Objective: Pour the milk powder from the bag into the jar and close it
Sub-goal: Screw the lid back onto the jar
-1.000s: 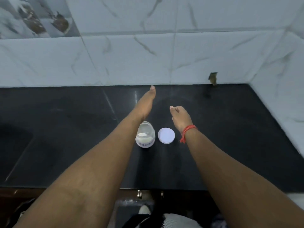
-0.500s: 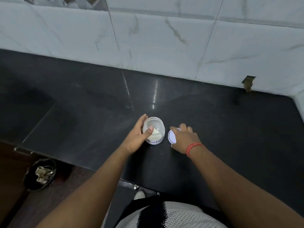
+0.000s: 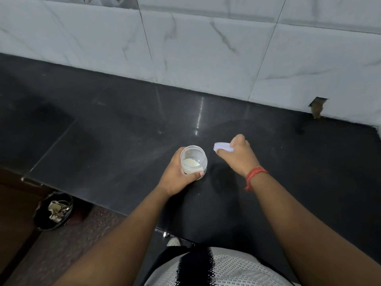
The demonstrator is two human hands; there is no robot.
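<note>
A small clear jar (image 3: 193,159) with white milk powder in its bottom stands uncapped on the black countertop (image 3: 115,124). My left hand (image 3: 175,176) is wrapped around the jar from the left and front. My right hand (image 3: 240,156), with a red thread on the wrist, holds the white lid (image 3: 222,146) tilted and lifted off the counter, just right of the jar's mouth. No bag is in view.
A white marble-tiled wall (image 3: 206,48) runs along the back of the counter, with a small broken hole (image 3: 317,106) at its base on the right. Below the counter's front edge on the left stands a dark bin (image 3: 54,211) with crumpled wrappers.
My left hand came back from beyond the jar and closed around it. My right hand came down on the lid, took hold of it and lifted it off the counter. The camera tilted down.
</note>
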